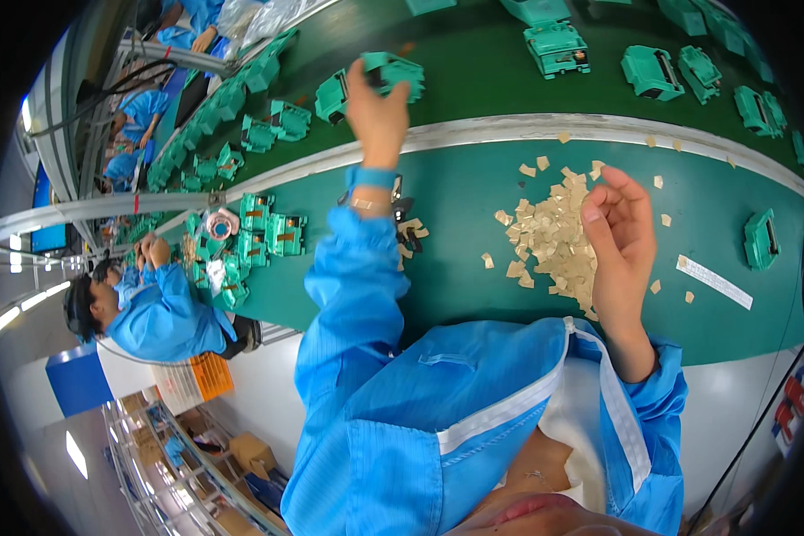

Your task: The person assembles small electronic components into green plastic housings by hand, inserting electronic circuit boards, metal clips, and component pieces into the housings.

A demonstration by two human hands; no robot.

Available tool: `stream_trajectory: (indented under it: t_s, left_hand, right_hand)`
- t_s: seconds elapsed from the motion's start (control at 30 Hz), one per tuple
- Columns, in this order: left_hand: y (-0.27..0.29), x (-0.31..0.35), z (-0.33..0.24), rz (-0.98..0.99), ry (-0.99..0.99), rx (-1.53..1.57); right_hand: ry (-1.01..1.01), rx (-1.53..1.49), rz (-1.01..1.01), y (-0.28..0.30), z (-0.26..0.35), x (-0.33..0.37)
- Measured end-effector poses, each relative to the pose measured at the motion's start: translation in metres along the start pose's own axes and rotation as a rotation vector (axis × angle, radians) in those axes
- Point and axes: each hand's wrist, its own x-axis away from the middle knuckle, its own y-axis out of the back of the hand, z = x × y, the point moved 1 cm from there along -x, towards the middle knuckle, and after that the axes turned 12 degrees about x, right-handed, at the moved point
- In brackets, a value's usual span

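Observation:
My left hand [380, 116] reaches across the metal rail, its thumb and fingers around a green plastic housing [400, 73] on the far belt. Just left of it stands another green housing [331, 96]. On the near bench, my right hand [623, 234] hovers at the right side of a heap of small tan square pieces [554, 237]. Its fingers are curled toward the thumb; whatever they may pinch is too small to make out. One tan piece [597, 167] shows close to the right fingertips.
More green housings [558, 49] sit along the belt, beyond the rail [509, 129]. A lone housing [760, 239] and a white printed strip [715, 282] lie at right. Small black parts [408, 228] lie below my left wrist. Leftward, a co-worker in blue [165, 308] sits by grouped housings [255, 228].

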Motion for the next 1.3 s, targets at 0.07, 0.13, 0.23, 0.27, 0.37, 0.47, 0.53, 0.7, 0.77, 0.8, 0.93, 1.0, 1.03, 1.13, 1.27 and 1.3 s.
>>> stream_trajectory:
  t_s: [0.07,0.13,0.23,0.27,0.37,0.47,0.53,0.7,0.77,0.8,0.93,1.0,1.03,1.13,1.27,1.3]
  left_hand:
    - [-0.017,-0.001,0.020,0.035,-0.142,-0.110]
    - [-0.017,0.004,-0.006,0.044,-0.097,-0.195]
    - [0.020,0.022,-0.057,0.061,-0.230,-0.138]
    - [0.039,0.037,-0.069,0.201,-0.188,-0.160]
    - [0.096,0.097,-0.084,0.570,-0.172,-0.262]
    - [0.106,0.136,-0.078,0.604,-0.068,-0.300]
    - [0.105,0.143,-0.065,0.564,-0.040,-0.318]
    - [0.109,0.145,-0.031,0.586,0.074,-0.228]
    - [0.108,0.144,-0.038,0.549,0.066,-0.207]
    - [0.107,0.143,-0.042,0.513,0.061,-0.189]
    - [0.112,0.142,-0.037,0.489,0.103,-0.185]
    - [0.115,0.144,-0.032,0.361,0.475,-0.002]
    - [0.118,0.144,-0.034,0.360,0.478,-0.003]
    - [0.131,0.140,-0.041,0.333,0.244,-0.093]
    - [0.141,0.136,-0.061,0.313,0.027,-0.140]
    - [0.144,0.134,-0.073,0.312,0.101,-0.101]
  right_hand:
    - [-0.030,0.019,0.033,-0.003,-0.001,0.003]
    - [0.011,0.038,0.035,0.002,-0.004,0.003]
    - [-0.004,0.072,0.007,0.015,0.001,0.007]
    - [0.013,0.132,-0.012,0.022,0.000,0.010]
    - [-0.031,0.157,-0.014,0.033,-0.002,0.018]
    - [-0.075,0.168,0.009,0.028,-0.004,0.022]
    - [-0.078,0.174,0.039,0.025,-0.005,0.025]
    - [-0.037,0.158,0.141,0.014,0.001,0.033]
    - [-0.024,0.170,0.157,0.011,-0.002,0.034]
    - [-0.015,0.181,0.176,0.010,-0.002,0.034]
    - [-0.042,0.185,0.216,0.004,0.003,0.034]
    - [0.001,0.214,0.247,0.001,0.002,0.033]
    - [-0.001,0.214,0.250,0.000,0.002,0.033]
    - [0.028,0.227,0.284,-0.008,0.004,0.032]
    - [-0.063,0.235,0.391,-0.021,0.002,0.031]
    - [-0.096,0.251,0.427,-0.027,0.002,0.029]
